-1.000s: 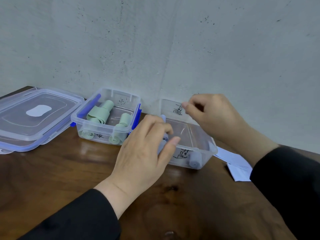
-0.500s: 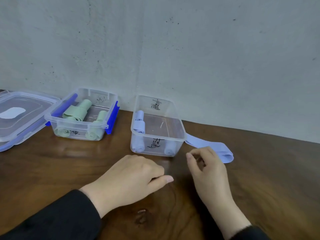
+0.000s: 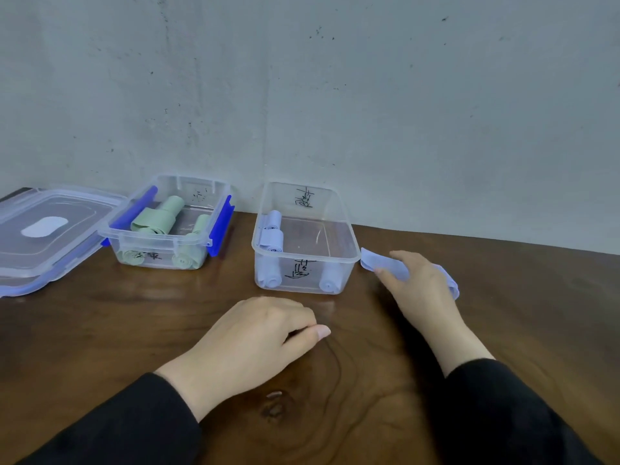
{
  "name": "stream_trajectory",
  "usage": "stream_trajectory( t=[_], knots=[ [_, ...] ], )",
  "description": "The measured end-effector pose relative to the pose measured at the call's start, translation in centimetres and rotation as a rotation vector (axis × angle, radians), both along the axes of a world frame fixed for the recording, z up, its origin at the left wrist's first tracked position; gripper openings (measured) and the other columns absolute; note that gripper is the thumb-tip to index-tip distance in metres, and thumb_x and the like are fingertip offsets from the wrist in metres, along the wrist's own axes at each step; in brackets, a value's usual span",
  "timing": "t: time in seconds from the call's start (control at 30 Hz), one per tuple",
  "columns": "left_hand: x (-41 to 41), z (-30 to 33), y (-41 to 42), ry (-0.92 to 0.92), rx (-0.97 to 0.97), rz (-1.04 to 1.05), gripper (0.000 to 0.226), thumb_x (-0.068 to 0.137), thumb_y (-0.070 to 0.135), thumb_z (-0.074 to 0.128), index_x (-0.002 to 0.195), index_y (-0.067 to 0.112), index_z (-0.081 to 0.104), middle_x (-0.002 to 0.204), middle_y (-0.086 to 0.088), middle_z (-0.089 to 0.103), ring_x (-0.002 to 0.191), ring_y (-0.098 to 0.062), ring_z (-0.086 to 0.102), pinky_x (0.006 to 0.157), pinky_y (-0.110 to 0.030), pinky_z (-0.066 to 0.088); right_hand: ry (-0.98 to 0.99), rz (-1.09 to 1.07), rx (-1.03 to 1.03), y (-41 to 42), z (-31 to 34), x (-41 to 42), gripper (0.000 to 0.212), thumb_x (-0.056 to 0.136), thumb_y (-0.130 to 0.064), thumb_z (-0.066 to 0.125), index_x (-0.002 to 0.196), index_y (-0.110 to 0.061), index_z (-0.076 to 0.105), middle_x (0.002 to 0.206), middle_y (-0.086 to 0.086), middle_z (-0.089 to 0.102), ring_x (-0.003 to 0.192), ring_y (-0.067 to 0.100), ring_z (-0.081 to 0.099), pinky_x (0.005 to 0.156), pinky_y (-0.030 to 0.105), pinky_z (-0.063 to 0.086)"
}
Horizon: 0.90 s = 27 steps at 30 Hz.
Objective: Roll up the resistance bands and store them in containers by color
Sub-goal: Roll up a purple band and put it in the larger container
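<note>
A flat light-blue resistance band lies on the wooden table just right of a clear container. My right hand lies over it and pinches it between thumb and fingers; part of the band shows past the hand's far side. Inside that container are several rolled light-blue bands, along its left side and front. A second clear container with blue clips stands to the left and holds rolled green bands. My left hand rests on the table in front, fingers loosely curled, holding nothing.
A clear lid with blue edges lies at the far left, by the table's edge. A grey wall runs directly behind both containers. Bare dark wood shows in front of the containers and to the right of the blue band.
Both hands left the blue container. My left hand came down onto the table. My right hand moved right and took hold of the flat blue band.
</note>
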<state>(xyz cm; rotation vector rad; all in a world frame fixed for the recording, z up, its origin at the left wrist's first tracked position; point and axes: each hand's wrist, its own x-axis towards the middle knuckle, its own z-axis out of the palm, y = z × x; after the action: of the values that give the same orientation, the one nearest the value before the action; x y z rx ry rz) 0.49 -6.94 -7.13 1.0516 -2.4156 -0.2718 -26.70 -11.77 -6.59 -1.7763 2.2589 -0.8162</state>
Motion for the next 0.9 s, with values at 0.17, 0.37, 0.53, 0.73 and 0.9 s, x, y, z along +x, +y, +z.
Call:
stream_trajectory(
  t=[0.17, 0.37, 0.53, 0.73, 0.9],
  knots=[
    [-0.2, 0.1, 0.0, 0.010, 0.030, 0.011, 0.053, 0.096, 0.065, 0.029, 0.072, 0.026, 0.055, 0.069, 0.007, 0.054, 0.073, -0.012, 0.055, 0.068, -0.033, 0.049, 0.230, 0.020, 0.050, -2.3, -1.2, -0.1, 0.026, 0.092, -0.050, 0.050, 0.074, -0.031, 0.049, 0.081, -0.010, 0.055, 0.078, 0.019, 0.055, 0.063, 0.031, 0.035],
    [0.1, -0.1, -0.1, 0.033, 0.027, 0.023, 0.052, 0.096, 0.065, 0.030, 0.072, 0.026, 0.056, 0.069, 0.008, 0.055, 0.072, -0.010, 0.055, 0.066, -0.031, 0.048, 0.428, -0.046, -0.025, -2.5, -1.0, 0.2, 0.023, 0.097, -0.020, 0.046, 0.079, -0.015, 0.059, 0.081, 0.002, 0.058, 0.076, 0.025, 0.056, 0.064, 0.036, 0.044],
    [0.1, 0.2, 0.3, 0.021, 0.011, 0.016, 0.049, 0.097, 0.063, 0.030, 0.073, 0.030, 0.057, 0.068, 0.012, 0.053, 0.073, -0.007, 0.055, 0.066, -0.027, 0.048, 0.130, -0.074, -0.147, -1.4, -0.2, 0.6, 0.017, 0.100, -0.025, 0.040, 0.094, -0.016, 0.053, 0.084, 0.004, 0.060, 0.076, 0.027, 0.057, 0.071, 0.042, 0.050],
    [0.4, 0.7, 1.4, 0.119, 0.060, 0.022, 0.040, 0.097, 0.060, 0.035, 0.093, 0.036, 0.067, 0.086, 0.022, 0.063, 0.087, 0.001, 0.060, 0.076, -0.025, 0.051, -0.432, -0.159, -0.594, 3.4, 2.0, 1.2, 0.017, 0.104, -0.025, 0.037, 0.099, -0.015, 0.051, 0.079, -0.013, 0.053, 0.067, -0.005, 0.051, 0.053, 0.009, 0.037],
    [-0.5, 0.8, 3.4, 0.247, 0.220, 0.062, 0.040, 0.092, 0.059, 0.046, 0.128, 0.044, 0.057, 0.108, 0.028, 0.058, 0.108, 0.004, 0.054, 0.092, -0.024, 0.048, -0.477, 0.001, -0.620, 7.7, 1.9, 3.5, 0.016, 0.104, -0.023, 0.039, 0.097, -0.022, 0.053, 0.078, -0.015, 0.054, 0.069, -0.002, 0.049, 0.060, 0.012, 0.038]
  ],
)
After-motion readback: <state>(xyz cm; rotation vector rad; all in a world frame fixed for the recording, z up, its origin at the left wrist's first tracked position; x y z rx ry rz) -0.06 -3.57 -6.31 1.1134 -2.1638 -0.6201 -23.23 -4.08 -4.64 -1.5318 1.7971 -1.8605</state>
